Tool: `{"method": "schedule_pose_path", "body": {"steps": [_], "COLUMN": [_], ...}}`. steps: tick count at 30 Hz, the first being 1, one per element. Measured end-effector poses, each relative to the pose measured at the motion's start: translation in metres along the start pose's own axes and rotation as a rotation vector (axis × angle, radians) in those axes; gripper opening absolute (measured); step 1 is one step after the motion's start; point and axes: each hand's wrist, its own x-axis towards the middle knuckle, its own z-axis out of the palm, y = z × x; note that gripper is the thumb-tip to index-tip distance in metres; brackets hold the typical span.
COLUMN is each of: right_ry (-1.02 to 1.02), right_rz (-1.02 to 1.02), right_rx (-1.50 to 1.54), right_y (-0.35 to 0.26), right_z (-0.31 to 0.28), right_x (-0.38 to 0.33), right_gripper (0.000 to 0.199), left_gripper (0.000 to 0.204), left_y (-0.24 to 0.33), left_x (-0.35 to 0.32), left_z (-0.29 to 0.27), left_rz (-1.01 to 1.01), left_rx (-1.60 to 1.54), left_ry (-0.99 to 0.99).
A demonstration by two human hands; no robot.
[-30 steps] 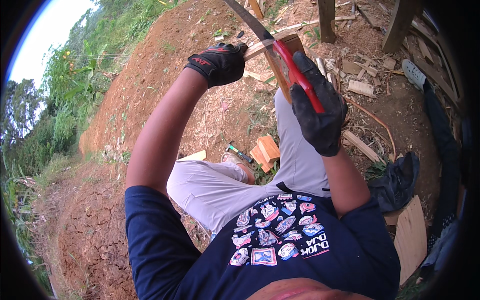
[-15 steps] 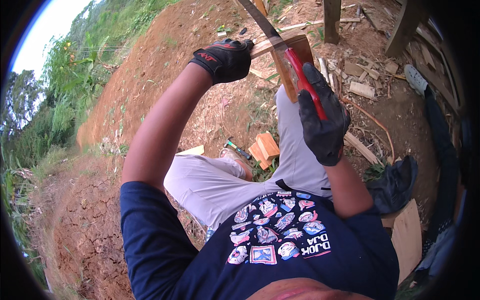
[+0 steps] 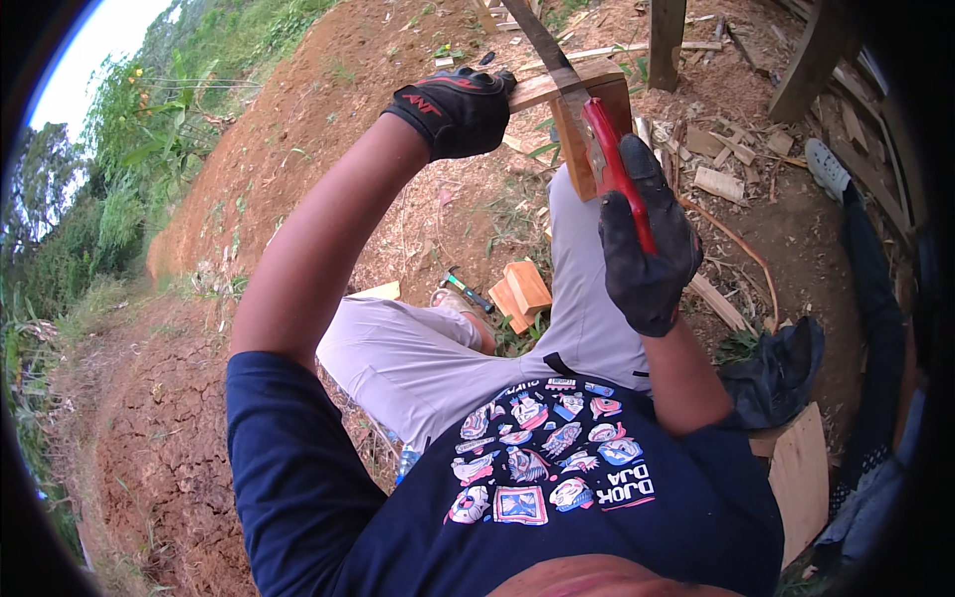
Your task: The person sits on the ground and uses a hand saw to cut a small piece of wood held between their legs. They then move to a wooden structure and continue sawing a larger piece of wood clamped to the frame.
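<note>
My right hand (image 3: 649,244), in a black glove, grips the red handle of a hand saw (image 3: 616,169). Its long dark blade slants up and away to the left, across a wooden piece (image 3: 537,92). The saw's teeth cannot be made out. My left hand (image 3: 460,111), gloved in black with red marks, is closed around the left end of that piece. Just past the saw, a wider upright wooden block (image 3: 572,149) stands at my knee. Where blade and wood meet is partly hidden by the saw handle.
Between my legs lie cut wooden blocks (image 3: 523,294) and a hammer (image 3: 466,289). Offcuts (image 3: 718,185) and shavings litter the ground at right, near wooden posts (image 3: 665,45). Another person's leg and shoe (image 3: 826,167) show at far right, beyond a dark bag (image 3: 781,368).
The saw and my right hand have shifted slightly right and toward me. My left hand and the wooden piece have also moved a little to the right. Both grips stay the same.
</note>
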Motion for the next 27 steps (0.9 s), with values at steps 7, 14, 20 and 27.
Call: {"method": "schedule_pose_path", "body": {"steps": [7,14,20,27], "right_ry": [0.026,0.041,0.041,0.03], "right_rz": [-0.054,0.155,0.167,0.154], "right_rx": [0.046,0.217,0.16,0.134], "right_y": [0.003,0.011,0.012,0.008], "right_z": [0.009,0.016,0.011,0.011], "right_x": [0.008,-0.004,-0.004,-0.001], "right_gripper": [0.045,0.045,0.044,0.043], "left_gripper": [0.036,0.029,0.033,0.036], "left_y": [0.003,-0.002,0.003,0.008], "left_x": [0.001,0.0,0.0,0.0], "left_z": [-0.001,0.004,0.003,-0.002], "left_rz": [-0.014,0.053,0.017,-0.051], "left_rx": [-0.005,0.006,-0.006,-0.007], "left_ry": [0.005,0.124,0.094,0.05]}}
